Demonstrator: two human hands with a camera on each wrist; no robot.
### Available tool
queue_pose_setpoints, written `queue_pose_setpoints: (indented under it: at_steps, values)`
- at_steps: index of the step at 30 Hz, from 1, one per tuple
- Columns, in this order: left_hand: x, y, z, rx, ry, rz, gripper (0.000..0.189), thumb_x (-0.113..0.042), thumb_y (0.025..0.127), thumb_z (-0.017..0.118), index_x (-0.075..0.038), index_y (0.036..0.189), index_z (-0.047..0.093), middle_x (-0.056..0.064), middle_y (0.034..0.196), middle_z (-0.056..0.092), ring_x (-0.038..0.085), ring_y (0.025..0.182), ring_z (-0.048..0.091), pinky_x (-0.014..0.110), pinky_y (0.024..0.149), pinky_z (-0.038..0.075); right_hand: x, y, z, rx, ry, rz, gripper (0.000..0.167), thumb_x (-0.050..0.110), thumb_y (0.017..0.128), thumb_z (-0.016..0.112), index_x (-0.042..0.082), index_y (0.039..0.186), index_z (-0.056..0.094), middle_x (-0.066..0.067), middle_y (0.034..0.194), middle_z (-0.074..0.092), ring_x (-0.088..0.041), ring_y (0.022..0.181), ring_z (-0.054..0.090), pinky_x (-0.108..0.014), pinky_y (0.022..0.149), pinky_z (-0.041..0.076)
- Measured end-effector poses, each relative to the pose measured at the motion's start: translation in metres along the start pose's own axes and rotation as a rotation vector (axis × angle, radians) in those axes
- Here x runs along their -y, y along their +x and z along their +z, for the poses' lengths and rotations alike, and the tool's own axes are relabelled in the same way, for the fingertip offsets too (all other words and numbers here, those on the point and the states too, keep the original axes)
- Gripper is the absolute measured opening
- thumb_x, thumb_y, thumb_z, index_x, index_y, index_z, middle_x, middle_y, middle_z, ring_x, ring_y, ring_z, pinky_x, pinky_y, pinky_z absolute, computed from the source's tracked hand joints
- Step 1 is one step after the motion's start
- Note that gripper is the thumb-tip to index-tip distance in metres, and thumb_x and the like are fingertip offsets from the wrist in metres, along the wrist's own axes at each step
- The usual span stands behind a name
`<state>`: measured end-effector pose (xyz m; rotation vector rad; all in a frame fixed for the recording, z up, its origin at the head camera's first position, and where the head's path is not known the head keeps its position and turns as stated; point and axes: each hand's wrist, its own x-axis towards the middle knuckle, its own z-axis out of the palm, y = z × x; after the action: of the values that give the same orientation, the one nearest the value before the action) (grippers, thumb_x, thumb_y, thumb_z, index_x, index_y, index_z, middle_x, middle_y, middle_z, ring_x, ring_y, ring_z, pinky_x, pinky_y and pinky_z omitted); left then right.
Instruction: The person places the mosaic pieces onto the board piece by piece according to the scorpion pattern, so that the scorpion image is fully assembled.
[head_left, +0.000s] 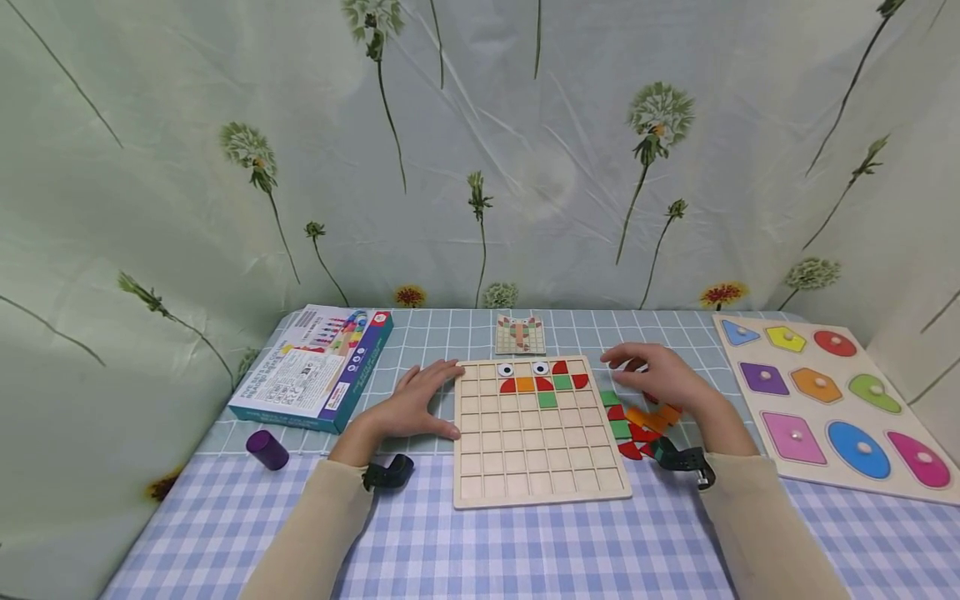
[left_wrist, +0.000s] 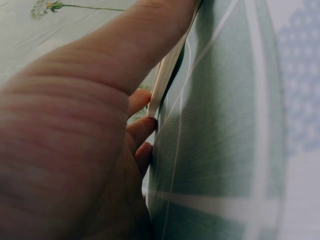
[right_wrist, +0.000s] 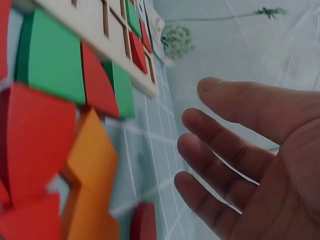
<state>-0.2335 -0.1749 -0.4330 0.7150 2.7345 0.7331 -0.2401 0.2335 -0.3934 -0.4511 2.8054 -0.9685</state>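
A wooden grid board (head_left: pixel 540 454) lies on the table, with two eye tiles (head_left: pixel 540 368), red rounded pieces (head_left: pixel 508 386), an orange square (head_left: pixel 525 384) and green squares (head_left: pixel 548 400) set in its upper rows. My left hand (head_left: pixel 408 408) rests along the board's left side, its fingertips and thumb touching the edge. Above the board's right side, my right hand (head_left: pixel 660 375) hovers with loosely bent fingers and nothing in them. Beneath it lie several loose pieces: green squares (right_wrist: pixel 55 57), red rounded ones (right_wrist: pixel 37 142) and orange ones (right_wrist: pixel 92 155).
Behind the board stands a small pattern card (head_left: pixel 520 335). A boxed set (head_left: pixel 311 367) and a purple cylinder (head_left: pixel 267 450) are at left. On the right lies a knobbed shape puzzle (head_left: pixel 810 408). A flower-printed curtain (head_left: pixel 555 192) hangs behind the table.
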Motion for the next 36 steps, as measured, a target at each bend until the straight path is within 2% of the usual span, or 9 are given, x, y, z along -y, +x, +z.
queue_pose_setpoints:
  at_steps: [4, 11, 12, 21, 29, 36]
  values:
    - [0.0, 0.0, 0.0, 0.001, -0.003, 0.001, 0.103, -0.05, 0.074, 0.085, -0.018, 0.157, 0.032, 0.007, 0.167, 0.023, 0.031, 0.157, 0.015, 0.06, 0.126, 0.001, -0.009, -0.003, -0.004, -0.003, -0.013, 0.017, 0.031, 0.017, 0.096, 0.065, 0.01, 0.126, 0.067, -0.016, 0.121, 0.067, -0.031, 0.108, 0.06, -0.042, 0.087, 0.058]
    - [-0.001, -0.001, -0.001, 0.003, -0.002, -0.002, 0.102, -0.05, 0.075, 0.084, -0.018, 0.156, 0.032, 0.008, 0.167, 0.023, 0.031, 0.157, 0.015, 0.06, 0.126, 0.001, -0.025, -0.007, -0.013, 0.031, 0.017, 0.061, 0.034, 0.016, 0.094, 0.067, 0.01, 0.127, 0.066, -0.019, 0.123, 0.065, -0.027, 0.1, 0.061, -0.028, 0.073, 0.057]
    - [-0.001, -0.001, -0.001, 0.003, -0.002, -0.002, 0.102, -0.05, 0.075, 0.084, -0.018, 0.156, 0.032, 0.008, 0.167, 0.024, 0.031, 0.157, 0.015, 0.06, 0.126, 0.001, -0.026, -0.007, -0.013, 0.038, 0.021, 0.069, 0.035, 0.017, 0.093, 0.068, 0.01, 0.127, 0.066, -0.02, 0.123, 0.064, -0.027, 0.1, 0.061, -0.029, 0.073, 0.058]
    - [-0.002, -0.001, -0.001, 0.009, 0.0, -0.008, 0.103, -0.05, 0.075, 0.084, -0.018, 0.157, 0.031, 0.008, 0.167, 0.023, 0.031, 0.157, 0.014, 0.059, 0.126, 0.0, -0.04, -0.012, -0.019, 0.111, -0.017, 0.108, 0.035, 0.016, 0.089, 0.072, 0.011, 0.124, 0.068, -0.018, 0.119, 0.065, -0.027, 0.101, 0.059, -0.035, 0.082, 0.058]
    - [-0.001, 0.0, 0.0, 0.006, -0.001, -0.006, 0.103, -0.049, 0.075, 0.084, -0.018, 0.157, 0.031, 0.007, 0.168, 0.022, 0.03, 0.157, 0.013, 0.058, 0.126, -0.001, -0.043, -0.014, -0.02, 0.127, -0.033, 0.103, 0.036, 0.012, 0.087, 0.073, 0.01, 0.122, 0.069, -0.015, 0.113, 0.066, -0.024, 0.095, 0.055, -0.026, 0.076, 0.051]
    - [0.0, 0.0, 0.001, 0.009, 0.002, -0.014, 0.103, -0.05, 0.075, 0.084, -0.019, 0.157, 0.031, 0.007, 0.168, 0.022, 0.03, 0.157, 0.013, 0.058, 0.126, -0.001, -0.046, -0.016, -0.019, 0.123, -0.019, 0.084, 0.03, 0.012, 0.088, 0.072, 0.008, 0.118, 0.071, -0.01, 0.104, 0.066, -0.022, 0.091, 0.054, -0.028, 0.074, 0.051]
